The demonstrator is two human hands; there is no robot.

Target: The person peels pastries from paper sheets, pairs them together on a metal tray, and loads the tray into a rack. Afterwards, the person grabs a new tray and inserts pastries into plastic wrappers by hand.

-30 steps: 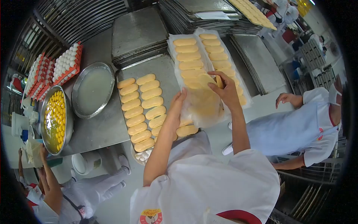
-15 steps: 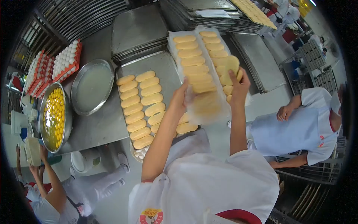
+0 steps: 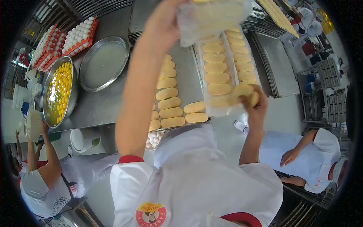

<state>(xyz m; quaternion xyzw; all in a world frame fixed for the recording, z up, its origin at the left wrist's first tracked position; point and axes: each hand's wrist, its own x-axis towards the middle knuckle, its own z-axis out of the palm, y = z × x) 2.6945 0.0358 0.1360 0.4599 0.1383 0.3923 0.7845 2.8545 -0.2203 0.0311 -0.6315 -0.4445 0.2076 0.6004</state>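
My left hand (image 3: 166, 26), blurred by motion, is raised at the top, gripping a translucent sheet of baking paper (image 3: 215, 19). At the right, my right hand (image 3: 258, 102) is closed around oval yellow sponge cakes (image 3: 244, 90); their exact number is blurred. It is over the front end of baking paper (image 3: 227, 109) that carries two rows of the same cakes (image 3: 217, 78). To the left, more cakes (image 3: 169, 103) lie in rows on a metal tray (image 3: 189, 72), partly hidden by my left forearm. Two cakes (image 3: 195, 118) lie at that tray's front right corner.
Left on the steel table stand a bowl of egg yolks (image 3: 59, 92), a round pan of cloudy liquid (image 3: 104, 64) and egg cartons (image 3: 80, 36). Stacked trays (image 3: 276, 60) are at the right. One co-worker (image 3: 298, 155) stands right, another (image 3: 45, 174) left.
My left hand has moved up and away with the paper sheet, from beside the rows to the top. My right hand has moved down toward the front end, still holding cakes.
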